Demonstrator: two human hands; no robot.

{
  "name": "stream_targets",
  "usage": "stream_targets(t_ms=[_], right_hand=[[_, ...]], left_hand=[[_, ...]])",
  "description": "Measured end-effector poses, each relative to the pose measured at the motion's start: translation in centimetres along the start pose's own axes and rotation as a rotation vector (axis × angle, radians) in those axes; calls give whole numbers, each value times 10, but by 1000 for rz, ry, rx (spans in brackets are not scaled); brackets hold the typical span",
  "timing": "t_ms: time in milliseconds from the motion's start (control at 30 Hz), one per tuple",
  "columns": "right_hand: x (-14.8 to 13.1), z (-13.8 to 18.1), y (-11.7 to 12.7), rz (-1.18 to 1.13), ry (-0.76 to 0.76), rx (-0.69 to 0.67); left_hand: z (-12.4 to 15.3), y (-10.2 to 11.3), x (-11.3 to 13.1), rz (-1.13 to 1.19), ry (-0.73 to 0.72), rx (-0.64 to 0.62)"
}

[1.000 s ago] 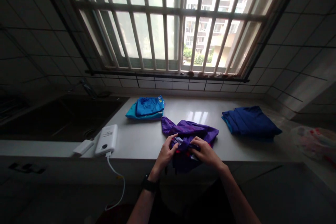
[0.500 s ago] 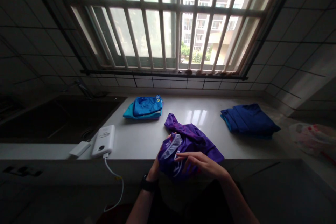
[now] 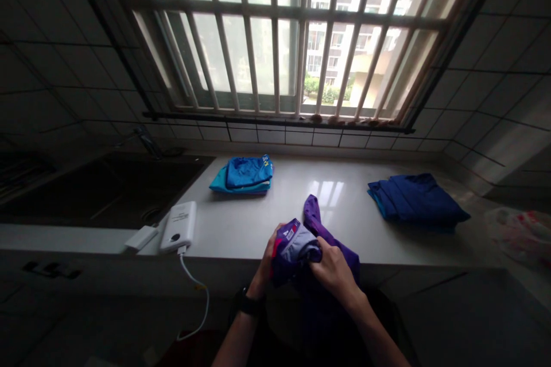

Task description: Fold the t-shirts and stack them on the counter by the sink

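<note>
1. Counting hands: two. The left hand (image 3: 267, 258) is gripping the side of the purple top (image 3: 301, 245), its fingers partly hidden by cloth; the right hand (image 3: 334, 269) is pinching the grey-lined opening, fingers curled in.
2. Purple tops: one. It's bunching up at the counter's front edge, one end lying on the counter, the rest hanging over.
3. Folded piles: two. The bright blue pile (image 3: 249, 173) is sitting back left, the navy pile (image 3: 419, 198) off right; both are lying well apart from the hands.
4. White gadgets: two. The power bank (image 3: 178, 226) is lying left, the block (image 3: 141, 238) just beside it; one cable (image 3: 205, 298) is dangling over the edge.
5. A black watch (image 3: 252, 304) is circling the left wrist. A plastic bag (image 3: 519, 232) is resting far right, contents blurry.
6. The pale counter (image 3: 241, 223) is reflecting the barred window (image 3: 253, 51); a dark sink (image 3: 107, 195) is taking up the left. Tiled walls are standing in shadow.
</note>
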State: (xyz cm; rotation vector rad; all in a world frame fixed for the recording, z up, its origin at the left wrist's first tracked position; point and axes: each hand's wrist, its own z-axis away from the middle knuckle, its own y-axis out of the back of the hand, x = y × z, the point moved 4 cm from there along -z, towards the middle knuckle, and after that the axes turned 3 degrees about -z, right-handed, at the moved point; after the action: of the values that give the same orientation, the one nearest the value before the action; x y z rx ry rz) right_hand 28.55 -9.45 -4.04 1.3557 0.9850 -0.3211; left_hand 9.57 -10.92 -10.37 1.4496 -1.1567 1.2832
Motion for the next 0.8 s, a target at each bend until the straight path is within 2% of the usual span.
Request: stream_targets(t_ms=[67, 167, 233, 267, 367, 433, 500, 600, 633, 700, 800], right_hand=[[1, 6, 4, 17, -57, 51], [-3, 13, 16, 78, -84, 105], [-13, 18, 25, -8, 22, 50], [-19, 20, 29, -98, 101, -21], [-34, 29, 40, -380, 287, -306], [-33, 31, 46, -492, 324, -403], [-22, 26, 49, -549, 277, -304], [0, 16, 51, -592, 120, 12], [6, 14, 49, -612, 86, 69], [12, 14, 45, -678, 71, 61], [12, 16, 43, -774, 132, -58]], left_hand=[[2, -4, 10, 66, 3, -6], [15, -12, 27, -6, 21, -174], [23, -15, 39, -103, 24, -269], [25, -15, 45, -122, 17, -272], [24, -8, 61, -56, -13, -119], [21, -4, 66, 0, -7, -16], [19, 0, 68, 36, 4, 68], [19, 6, 71, 35, -2, 145], [19, 7, 73, 18, 0, 147], [20, 10, 77, -31, 1, 122], [23, 10, 87, -101, -75, 26]])
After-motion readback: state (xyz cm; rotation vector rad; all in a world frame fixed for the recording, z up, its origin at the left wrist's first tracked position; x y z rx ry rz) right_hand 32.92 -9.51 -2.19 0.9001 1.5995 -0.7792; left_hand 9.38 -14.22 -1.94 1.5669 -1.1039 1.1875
